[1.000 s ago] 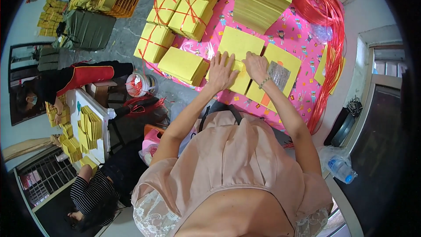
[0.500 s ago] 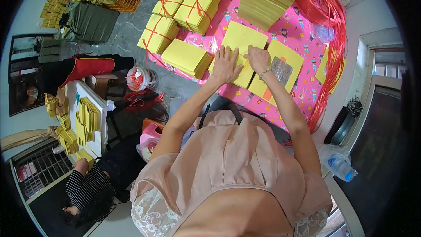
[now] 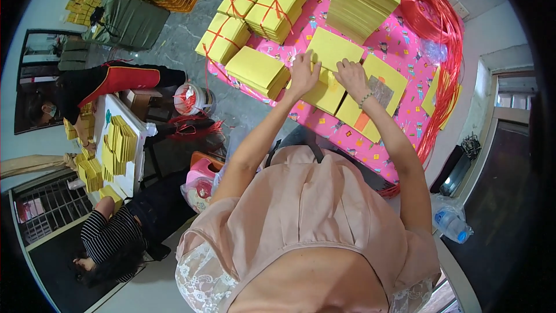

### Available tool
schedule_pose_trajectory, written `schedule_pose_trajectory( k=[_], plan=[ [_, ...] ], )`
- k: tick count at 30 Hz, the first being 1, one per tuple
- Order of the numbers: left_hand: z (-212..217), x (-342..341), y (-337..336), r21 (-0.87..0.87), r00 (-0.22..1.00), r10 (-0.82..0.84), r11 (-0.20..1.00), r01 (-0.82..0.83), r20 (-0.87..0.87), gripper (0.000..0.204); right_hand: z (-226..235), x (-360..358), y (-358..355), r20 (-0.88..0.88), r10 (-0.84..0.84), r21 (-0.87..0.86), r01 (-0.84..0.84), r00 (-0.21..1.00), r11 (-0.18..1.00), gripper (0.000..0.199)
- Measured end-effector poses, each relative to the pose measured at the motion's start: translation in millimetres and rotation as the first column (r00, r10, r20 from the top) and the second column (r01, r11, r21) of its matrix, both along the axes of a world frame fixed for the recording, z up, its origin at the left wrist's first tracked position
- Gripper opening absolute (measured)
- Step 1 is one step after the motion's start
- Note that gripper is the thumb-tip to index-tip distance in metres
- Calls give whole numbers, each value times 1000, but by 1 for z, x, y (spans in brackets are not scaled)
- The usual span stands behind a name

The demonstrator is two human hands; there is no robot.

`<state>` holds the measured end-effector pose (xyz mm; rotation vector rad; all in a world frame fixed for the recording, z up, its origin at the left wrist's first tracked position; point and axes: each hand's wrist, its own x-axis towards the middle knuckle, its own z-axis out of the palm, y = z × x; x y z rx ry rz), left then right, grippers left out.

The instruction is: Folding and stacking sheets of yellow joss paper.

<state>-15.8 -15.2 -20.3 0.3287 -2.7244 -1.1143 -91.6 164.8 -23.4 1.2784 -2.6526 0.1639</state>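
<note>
My left hand point(image 3: 304, 74) rests at the left edge of a yellow paper stack point(image 3: 334, 48), thumb apart from the fingers, which lie over the sheets. My right hand point(image 3: 353, 79), wearing a beaded bracelet point(image 3: 365, 99), has bent, slightly parted fingers on the same yellow paper, near its right side. Just right of it lies another yellow stack with a grey rectangular patch point(image 3: 380, 91) on top, partly under my wrist. To the left of my left hand is an untied yellow stack point(image 3: 255, 71).
Bundles tied with red string point(image 3: 275, 14) and a tall yellow stack point(image 3: 366, 8) stand farther back on the pink patterned tablecloth point(image 3: 399, 43). Red cord point(image 3: 443, 29) hangs along the right. At left, two people work by a white table point(image 3: 124, 133) near a bucket point(image 3: 191, 99).
The view has shifted, so the table sits farther right. My left hand has slid slightly away from me and left, its fingers less spread. My right hand stays on the paper.
</note>
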Motion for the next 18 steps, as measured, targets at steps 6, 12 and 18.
schedule_pose_trajectory(
  k=[6, 12, 18],
  plan=[
    [-46, -24, 12, 147, 935, 333, 938, -315, -121, 81, -5, -6, 8, -86, 15, -79, -22, 996, 997, 19],
    [-20, -36, 20, 632, 923, 382, 703, -326, 51, 95, 21, -2, -12, -143, 79, -90, -93, 987, 992, 19],
    [2, -23, -20, 729, 931, 362, 627, -275, 40, 60, 55, 20, -11, -65, -1, -423, -27, 998, 906, 25]
  ],
)
